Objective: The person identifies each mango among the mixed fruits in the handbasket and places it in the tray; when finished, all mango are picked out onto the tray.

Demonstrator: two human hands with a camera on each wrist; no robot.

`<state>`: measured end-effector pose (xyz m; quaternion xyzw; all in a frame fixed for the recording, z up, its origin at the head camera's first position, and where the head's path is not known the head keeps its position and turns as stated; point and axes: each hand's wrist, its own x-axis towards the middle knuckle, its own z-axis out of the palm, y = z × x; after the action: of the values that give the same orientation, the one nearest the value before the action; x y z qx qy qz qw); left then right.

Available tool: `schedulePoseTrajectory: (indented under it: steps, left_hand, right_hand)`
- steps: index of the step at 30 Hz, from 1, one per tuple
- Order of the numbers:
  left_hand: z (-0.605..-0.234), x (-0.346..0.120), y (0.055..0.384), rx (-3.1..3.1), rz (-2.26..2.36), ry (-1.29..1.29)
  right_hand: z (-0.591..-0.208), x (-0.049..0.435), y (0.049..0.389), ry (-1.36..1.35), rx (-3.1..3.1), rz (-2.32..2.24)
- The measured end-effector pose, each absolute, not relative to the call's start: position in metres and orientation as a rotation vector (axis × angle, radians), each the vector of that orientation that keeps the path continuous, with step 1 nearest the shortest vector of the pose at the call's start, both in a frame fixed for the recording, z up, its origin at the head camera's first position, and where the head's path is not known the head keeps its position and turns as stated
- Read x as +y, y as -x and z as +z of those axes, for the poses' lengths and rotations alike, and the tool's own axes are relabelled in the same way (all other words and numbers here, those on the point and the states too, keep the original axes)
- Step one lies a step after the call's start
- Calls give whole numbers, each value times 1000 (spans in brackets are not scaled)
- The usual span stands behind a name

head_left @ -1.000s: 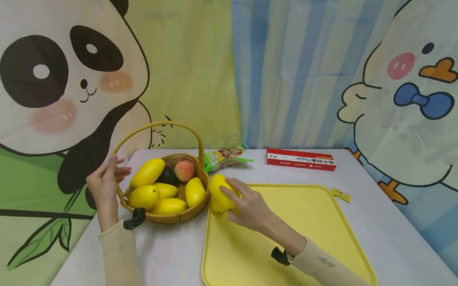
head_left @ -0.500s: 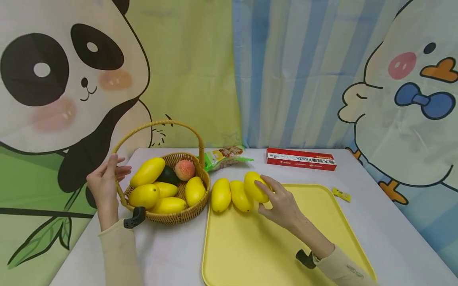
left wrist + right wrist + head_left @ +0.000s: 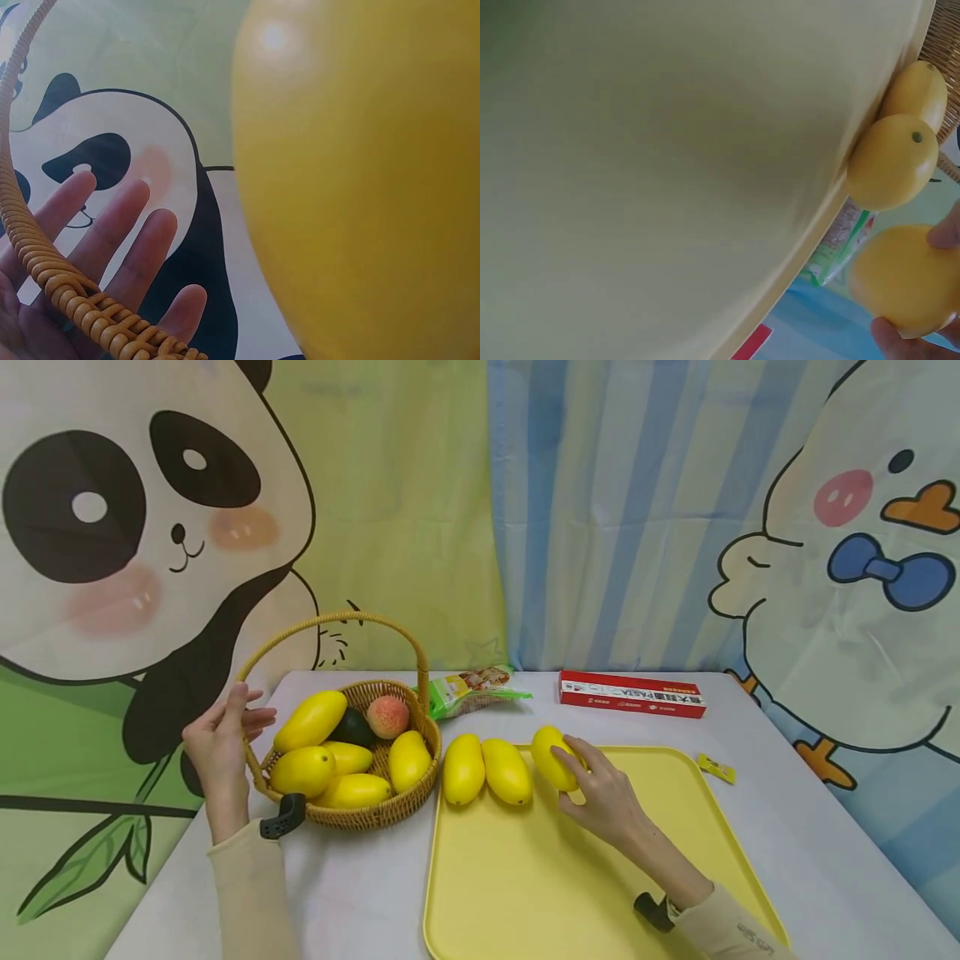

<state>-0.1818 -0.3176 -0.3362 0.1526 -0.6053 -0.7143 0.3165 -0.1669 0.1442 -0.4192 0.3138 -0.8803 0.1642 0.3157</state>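
Well, head view: red box reads "PASTA", rest illegible; right hand pinches yellow mango at far rim of yellow tray. Left wrist: left hand behind basket handle, fingers extended; yellow fruit cropped. Right wrist: pinching fingers cut off.

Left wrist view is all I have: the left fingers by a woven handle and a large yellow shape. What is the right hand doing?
Observer: The right hand holds a yellow fruit near the far rim of a yellow tray.

Operator: I can't see that tray at all. Anything else on it?

Observer: Two more pieces lie side by side at its far left corner, a left fruit and a right fruit.

Operator: And past the far rim?

Observer: A red box marked PASTA lies on the table behind it.
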Motion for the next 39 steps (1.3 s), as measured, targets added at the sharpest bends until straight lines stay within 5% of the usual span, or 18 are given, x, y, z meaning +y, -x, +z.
schedulePoseTrajectory:
  steps: [39]
  left_hand:
    - [-337, -317, 183, -1602, -1859, -390]
  right_hand:
    - [-435, 130, 175, -807, -2731, 286]
